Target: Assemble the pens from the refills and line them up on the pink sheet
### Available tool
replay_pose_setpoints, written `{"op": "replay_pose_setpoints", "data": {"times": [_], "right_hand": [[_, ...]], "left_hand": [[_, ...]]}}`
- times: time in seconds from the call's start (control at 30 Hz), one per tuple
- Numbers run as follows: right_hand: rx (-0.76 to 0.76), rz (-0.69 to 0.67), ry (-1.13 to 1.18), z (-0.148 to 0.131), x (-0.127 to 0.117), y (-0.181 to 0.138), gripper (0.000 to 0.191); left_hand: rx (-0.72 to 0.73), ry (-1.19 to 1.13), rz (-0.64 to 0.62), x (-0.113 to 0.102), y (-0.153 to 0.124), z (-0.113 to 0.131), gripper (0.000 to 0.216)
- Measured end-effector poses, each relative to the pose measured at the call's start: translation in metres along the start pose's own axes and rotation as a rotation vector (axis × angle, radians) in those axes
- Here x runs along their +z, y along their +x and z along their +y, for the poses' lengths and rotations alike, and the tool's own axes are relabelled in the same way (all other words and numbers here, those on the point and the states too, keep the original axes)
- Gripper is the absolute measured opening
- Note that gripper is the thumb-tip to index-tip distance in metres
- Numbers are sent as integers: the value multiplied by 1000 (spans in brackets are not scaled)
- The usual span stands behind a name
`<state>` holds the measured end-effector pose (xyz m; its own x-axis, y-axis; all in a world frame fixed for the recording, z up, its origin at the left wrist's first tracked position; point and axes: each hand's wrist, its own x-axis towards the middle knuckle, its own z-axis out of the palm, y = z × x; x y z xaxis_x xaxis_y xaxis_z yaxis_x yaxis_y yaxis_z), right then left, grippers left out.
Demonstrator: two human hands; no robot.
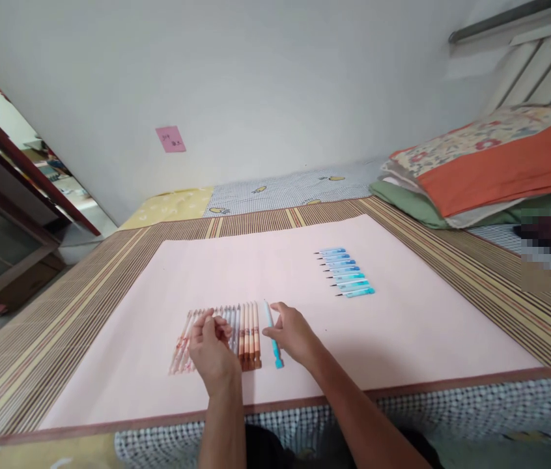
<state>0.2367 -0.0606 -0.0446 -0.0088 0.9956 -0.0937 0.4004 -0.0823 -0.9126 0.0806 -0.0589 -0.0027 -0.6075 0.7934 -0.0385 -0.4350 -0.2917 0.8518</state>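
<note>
A slim white-and-turquoise pencil [276, 355] lies on the pink sheet [124, 365], its turquoise end towards me. My right hand [296, 333] is at its upper half; thumb and index finger are apart, with the thumb across the pencil. My left hand [213, 352] is above a row of pencils, its fingers curled in and thumb against them; whatever may be inside is hidden. In this row are pale pink pencils [178, 355], greyish ones [234, 319] and cream-and-brown ones [250, 332], side by side. The left hand covers part of the row.
Several short blue and turquoise pencil pieces [348, 277] with dark pointed tips lie in a column to the right. Beneath the sheet is a striped mat [94, 273]. Folded bedding [490, 169] is piled at the right, and a wall [280, 85] rises behind.
</note>
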Motion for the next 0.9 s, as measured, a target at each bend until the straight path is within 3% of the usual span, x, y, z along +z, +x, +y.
{"op": "replay_pose_setpoints", "data": {"times": [0.33,0.43,0.53,0.67,0.9], "right_hand": [[-22,4,-73,2,7,-2,46],[-62,-2,-83,-1,3,-6,32],[-129,-138,-140,-9,-8,-15,17],[-156,-369,-195,-21,-25,-27,20],[-204,-390,-255,-16,-19,-28,20]], "left_hand": [[-10,15,35,1,0,-1,24],[-11,18,28,1,-1,-2,24],[-9,6,32,1,0,-3,23],[-19,-15,37,1,1,-3,23],[-44,-10,16,1,0,-7,23]]}}
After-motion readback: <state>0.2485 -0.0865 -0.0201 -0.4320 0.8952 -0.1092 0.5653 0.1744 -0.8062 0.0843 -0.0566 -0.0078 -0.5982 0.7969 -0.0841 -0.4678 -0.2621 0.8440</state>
